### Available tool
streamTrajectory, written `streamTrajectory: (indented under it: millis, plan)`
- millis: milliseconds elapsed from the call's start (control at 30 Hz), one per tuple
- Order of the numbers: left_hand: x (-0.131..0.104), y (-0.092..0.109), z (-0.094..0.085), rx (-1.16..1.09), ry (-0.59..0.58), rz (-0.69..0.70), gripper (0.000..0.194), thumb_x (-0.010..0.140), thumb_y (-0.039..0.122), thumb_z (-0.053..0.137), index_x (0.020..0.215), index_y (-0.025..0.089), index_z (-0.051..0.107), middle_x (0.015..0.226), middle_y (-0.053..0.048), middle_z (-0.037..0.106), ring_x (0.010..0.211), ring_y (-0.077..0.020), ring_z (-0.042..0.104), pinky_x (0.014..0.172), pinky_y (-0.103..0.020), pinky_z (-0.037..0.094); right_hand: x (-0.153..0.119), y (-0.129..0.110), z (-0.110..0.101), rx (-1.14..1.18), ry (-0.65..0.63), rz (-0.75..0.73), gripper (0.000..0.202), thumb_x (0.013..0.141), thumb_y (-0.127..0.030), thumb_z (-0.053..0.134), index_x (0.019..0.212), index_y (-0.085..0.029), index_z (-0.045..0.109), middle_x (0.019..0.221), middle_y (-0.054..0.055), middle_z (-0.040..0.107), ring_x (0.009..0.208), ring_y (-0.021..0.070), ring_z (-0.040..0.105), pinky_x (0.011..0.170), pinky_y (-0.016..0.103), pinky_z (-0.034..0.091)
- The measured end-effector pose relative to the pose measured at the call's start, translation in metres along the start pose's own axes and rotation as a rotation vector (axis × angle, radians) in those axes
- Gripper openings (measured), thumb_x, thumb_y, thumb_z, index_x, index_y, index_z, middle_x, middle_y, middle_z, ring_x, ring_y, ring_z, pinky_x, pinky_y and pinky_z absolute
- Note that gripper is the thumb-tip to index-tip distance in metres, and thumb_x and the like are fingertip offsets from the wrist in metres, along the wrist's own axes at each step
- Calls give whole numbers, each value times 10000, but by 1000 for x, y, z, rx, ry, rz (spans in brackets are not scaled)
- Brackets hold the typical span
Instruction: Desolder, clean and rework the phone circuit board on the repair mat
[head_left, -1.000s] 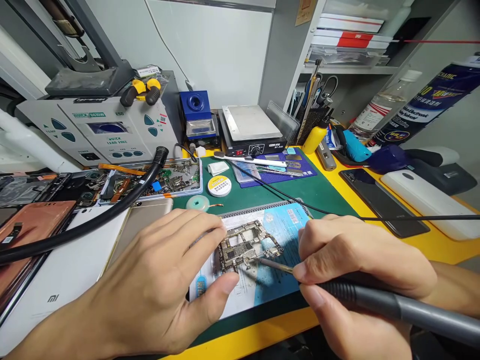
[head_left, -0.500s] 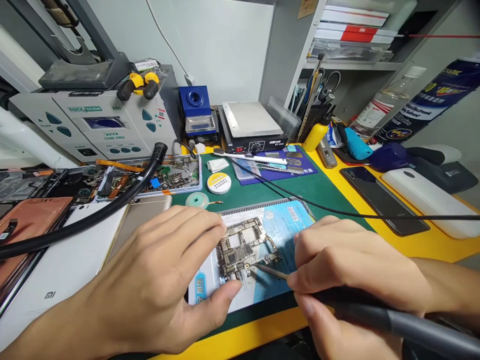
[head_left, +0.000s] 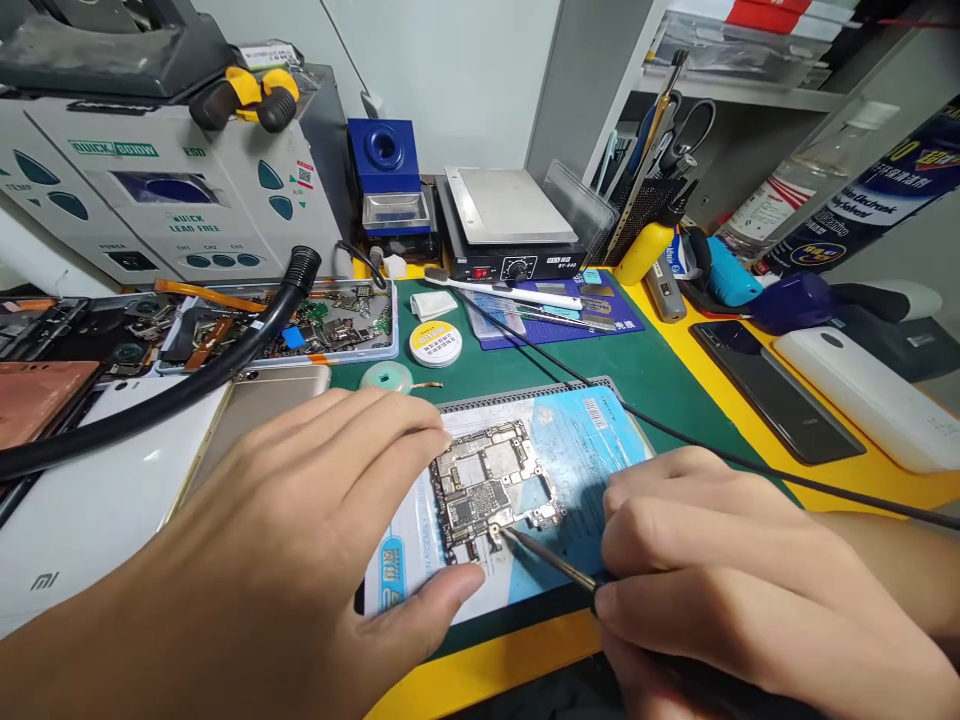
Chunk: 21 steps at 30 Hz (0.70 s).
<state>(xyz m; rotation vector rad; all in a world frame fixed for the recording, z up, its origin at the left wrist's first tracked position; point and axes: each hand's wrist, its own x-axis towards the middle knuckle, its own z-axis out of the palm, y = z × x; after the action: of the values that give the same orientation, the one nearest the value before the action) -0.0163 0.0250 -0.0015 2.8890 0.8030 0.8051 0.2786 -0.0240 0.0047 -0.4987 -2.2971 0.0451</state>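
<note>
A phone circuit board [head_left: 480, 500] lies on a white-and-blue booklet [head_left: 577, 470] in front of me. My left hand [head_left: 322, 500] is closed around the board's left end, its fingers at the far left corner and its thumb near the close edge. My right hand [head_left: 720, 570] grips a soldering iron [head_left: 559, 563]; its slim metal tip points left and meets, or nearly meets, the board's near edge. Most of the handle is hidden under my palm.
A black hose [head_left: 225, 370] crosses the phones on the left. Behind stand a rework station [head_left: 187, 200], an iron stand [head_left: 386, 180] and a heating plate [head_left: 510, 210]. A black cable [head_left: 675, 430] runs to the right, near a dark phone [head_left: 776, 390] and a white case [head_left: 862, 400].
My view has tilted down and moved closer. My right hand sits slightly further right and lower, with more of the iron's tip showing. The left hand keeps its place on the board.
</note>
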Motion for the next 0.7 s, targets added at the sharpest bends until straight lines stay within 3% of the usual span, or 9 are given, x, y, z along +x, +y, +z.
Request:
streamTrajectory:
  millis: [100, 200, 300, 433, 600, 700]
  plan:
    - [-1, 2, 1, -8, 8, -30, 397, 1057, 455, 693, 1327, 165, 668, 1350, -130, 737, 1129, -341, 700, 1002, -542, 481, 1, -3, -1, 1, -37, 16, 205, 893, 4, 693, 791, -173, 682, 706, -32, 492, 498, 105, 539, 529, 328, 549]
    - [0, 6, 2, -39, 20, -59, 424, 1052, 428, 694, 1386, 170, 658, 1411, -135, 720, 1279, -362, 665, 1139, -555, 457, 0, -4, -1, -24, -29, 26, 251, 969, -67, 733, 760, -190, 669, 698, -37, 464, 482, 107, 507, 511, 325, 532]
    - [1, 9, 3, -77, 23, -41, 436, 1045, 365, 697, 1434, 174, 649, 1480, -116, 695, 1424, -339, 601, 1296, -523, 380, -1, -8, 0, -103, -70, 97, 325, 1031, -322, 832, 777, -244, 645, 709, -30, 472, 490, 131, 496, 492, 321, 510]
    - [1, 9, 5, -85, 32, -1, 407, 1035, 296, 712, 1421, 178, 657, 1434, -84, 723, 1428, -289, 588, 1380, -480, 308, 2, -17, 3, -190, -174, 241, 475, 990, -638, 849, 794, -273, 617, 749, 7, 519, 561, 165, 547, 494, 318, 483]
    - [3, 8, 6, -82, 32, 12, 401, 1024, 309, 728, 1398, 178, 663, 1389, -74, 752, 1374, -280, 614, 1385, -476, 305, 8, -25, 0, -160, -204, 270, 474, 1001, -647, 828, 802, -270, 621, 747, 7, 502, 579, 169, 535, 511, 316, 463]
    - [4, 8, 6, -87, 35, 10, 368, 1021, 306, 729, 1362, 183, 669, 1368, -67, 768, 1341, -283, 640, 1375, -480, 321, 6, -33, -5, -105, -201, 332, 367, 1040, -481, 828, 811, -262, 643, 736, -9, 484, 572, 159, 506, 550, 319, 459]
